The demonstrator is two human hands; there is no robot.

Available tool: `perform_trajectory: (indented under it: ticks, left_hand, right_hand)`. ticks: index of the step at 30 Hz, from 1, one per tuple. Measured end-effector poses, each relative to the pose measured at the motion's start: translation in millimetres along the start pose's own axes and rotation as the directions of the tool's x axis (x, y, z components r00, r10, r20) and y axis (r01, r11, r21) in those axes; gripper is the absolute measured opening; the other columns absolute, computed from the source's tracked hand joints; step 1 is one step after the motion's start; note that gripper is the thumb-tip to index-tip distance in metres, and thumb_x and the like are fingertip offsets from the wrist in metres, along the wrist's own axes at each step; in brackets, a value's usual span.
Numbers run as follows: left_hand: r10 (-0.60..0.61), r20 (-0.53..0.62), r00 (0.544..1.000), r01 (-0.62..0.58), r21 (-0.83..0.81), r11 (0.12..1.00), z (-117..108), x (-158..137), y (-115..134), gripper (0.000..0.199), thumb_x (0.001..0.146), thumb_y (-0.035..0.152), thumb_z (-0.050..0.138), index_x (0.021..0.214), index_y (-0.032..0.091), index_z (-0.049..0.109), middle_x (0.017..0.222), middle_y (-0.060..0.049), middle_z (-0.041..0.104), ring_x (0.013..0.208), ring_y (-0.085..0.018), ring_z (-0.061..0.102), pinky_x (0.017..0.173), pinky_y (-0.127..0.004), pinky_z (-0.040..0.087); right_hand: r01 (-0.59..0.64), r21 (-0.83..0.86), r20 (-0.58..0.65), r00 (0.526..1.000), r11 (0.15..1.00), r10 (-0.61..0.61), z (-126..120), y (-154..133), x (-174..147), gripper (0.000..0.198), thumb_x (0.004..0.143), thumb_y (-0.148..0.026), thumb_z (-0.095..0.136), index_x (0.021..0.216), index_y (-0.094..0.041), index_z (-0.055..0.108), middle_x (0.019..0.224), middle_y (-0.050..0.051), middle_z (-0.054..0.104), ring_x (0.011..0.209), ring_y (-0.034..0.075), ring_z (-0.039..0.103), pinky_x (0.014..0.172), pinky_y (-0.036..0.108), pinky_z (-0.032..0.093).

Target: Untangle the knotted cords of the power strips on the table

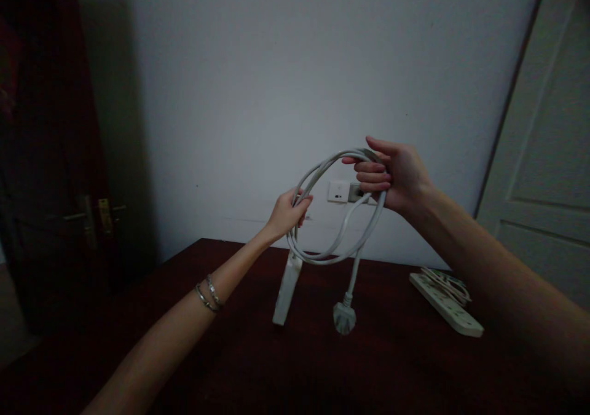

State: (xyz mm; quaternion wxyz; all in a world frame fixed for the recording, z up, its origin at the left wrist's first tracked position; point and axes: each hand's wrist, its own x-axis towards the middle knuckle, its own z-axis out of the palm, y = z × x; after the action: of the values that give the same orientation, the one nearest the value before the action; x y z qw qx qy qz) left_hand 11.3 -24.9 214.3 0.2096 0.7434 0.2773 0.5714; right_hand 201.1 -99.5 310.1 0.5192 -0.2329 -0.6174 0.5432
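A white power cord [329, 258] is looped in a loose coil and held up in the air between both hands. My left hand [286, 214] pinches the left side of the coil. Wrapped round its upper right side are the fingers of my right hand [391, 172], with the thumb raised. Below my left hand a white power strip [288, 289] hangs nearly upright from the cord, seen edge-on. The cord's plug [345, 316] dangles below the coil on the right.
On the dark red table [221, 273], at the right, lies another white power strip [445, 301] with its cord bundled on top. Wall sockets [338, 191] sit behind the coil. A dark door [46, 157] stands at left, a pale door [544, 157] at right.
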Motion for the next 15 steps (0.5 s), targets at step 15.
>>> perform_trajectory:
  ticks: [15]
  left_hand:
    - [-0.105,0.534,0.839,0.447,-0.567,0.692,-7,-2,14,0.021,0.071,0.032,0.062,0.074,0.014,0.051,0.057,0.005,0.046,0.042,-0.005,0.044,0.044,-0.022,0.043]
  right_hand:
    - [0.063,-0.172,-0.109,0.991,0.983,-0.082,2,-9,2,0.023,0.084,-0.022,0.047,0.062,-0.014,0.048,0.043,-0.009,0.016,0.036,0.002,0.006,0.027,0.014,0.008]
